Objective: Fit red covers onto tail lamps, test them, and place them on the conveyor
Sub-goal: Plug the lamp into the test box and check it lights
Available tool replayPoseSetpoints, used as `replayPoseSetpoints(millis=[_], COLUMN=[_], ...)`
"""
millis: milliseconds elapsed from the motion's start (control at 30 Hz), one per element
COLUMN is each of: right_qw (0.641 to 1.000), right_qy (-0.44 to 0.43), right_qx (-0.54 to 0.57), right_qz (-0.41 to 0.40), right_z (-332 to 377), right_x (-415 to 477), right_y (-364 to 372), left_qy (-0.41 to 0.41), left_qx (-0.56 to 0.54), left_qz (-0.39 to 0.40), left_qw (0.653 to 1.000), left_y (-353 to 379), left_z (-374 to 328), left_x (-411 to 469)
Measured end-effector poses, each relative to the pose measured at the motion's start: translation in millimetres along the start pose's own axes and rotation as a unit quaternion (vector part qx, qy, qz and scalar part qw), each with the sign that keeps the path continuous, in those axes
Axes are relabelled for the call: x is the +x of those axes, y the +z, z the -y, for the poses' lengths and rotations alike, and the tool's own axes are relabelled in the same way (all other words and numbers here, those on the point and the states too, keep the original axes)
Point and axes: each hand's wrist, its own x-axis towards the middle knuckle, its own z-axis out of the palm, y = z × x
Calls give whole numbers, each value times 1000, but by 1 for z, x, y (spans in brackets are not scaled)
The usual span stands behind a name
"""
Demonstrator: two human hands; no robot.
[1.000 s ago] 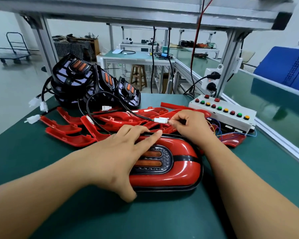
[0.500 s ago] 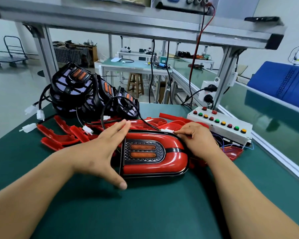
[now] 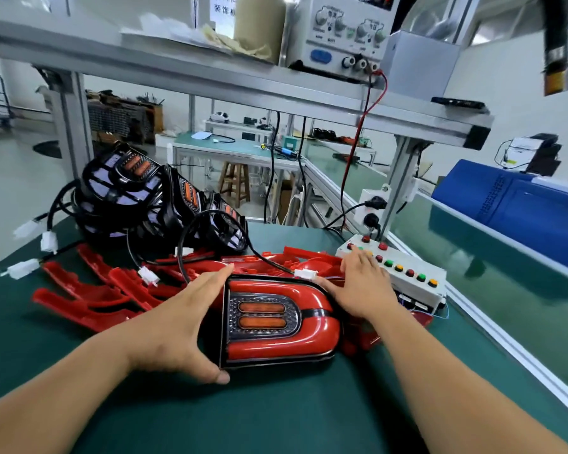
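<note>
A tail lamp [image 3: 276, 326] with its red cover fitted lies flat on the green mat, amber centre facing up. My left hand [image 3: 181, 322] spans its left end, fingers stretched along the far edge and thumb at the near corner. My right hand [image 3: 364, 286] lies past the lamp's right end, its straight fingers reaching onto the left buttons of the white test box [image 3: 417, 276]. The lamp's black cable ends in a white connector [image 3: 305, 274] joined to the box's wires. No light shows in the lamp.
Loose red covers [image 3: 89, 296] lie in a heap left of and behind the lamp. Several uncovered black lamps [image 3: 135, 194] are stacked at the back left. The green conveyor [image 3: 505, 290] runs along the right, with a blue box [image 3: 522, 204] beyond. A power supply [image 3: 348, 34] stands on the overhead shelf.
My right hand has left the connector at the lamp's far edge and moved right onto the test box buttons. My left hand stays at the lamp's left end. The view has tilted up.
</note>
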Motion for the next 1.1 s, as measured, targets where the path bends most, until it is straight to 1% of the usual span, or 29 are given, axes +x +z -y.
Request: replayPoseSetpoints(millis=[67,100,233,467,633,733,967,1100], right_qw=[999,998,998,998,996,996,996,997], right_qy=[-1,-4,-19,-27,-31,-29,-17,-15], right_qx=[-28,-40,-57,-52,-82,-84,-82,-80], right_qz=[34,39,14,27,25,21,39,5], right_z=[-1,-1,0,-7,-8,-7,-6,-7], right_x=[5,9,23,32,34,34,31,28], right_y=[-2,-3,-5,1,4,5,4,7], left_qy=[2,2,0,-6,-3,-6,-4,-7], left_qx=[-3,-6,-11,7,13,13,8,2], left_qz=[0,-1,-3,-5,-7,-6,7,17], left_qw=[1000,1000,1000,1000,1000,1000,1000,1000], left_y=[0,0,0,-1,0,0,-1,-1], left_z=[1,1,0,-1,0,-1,-1,-1], left_x=[0,1,1,0,1,0,0,0])
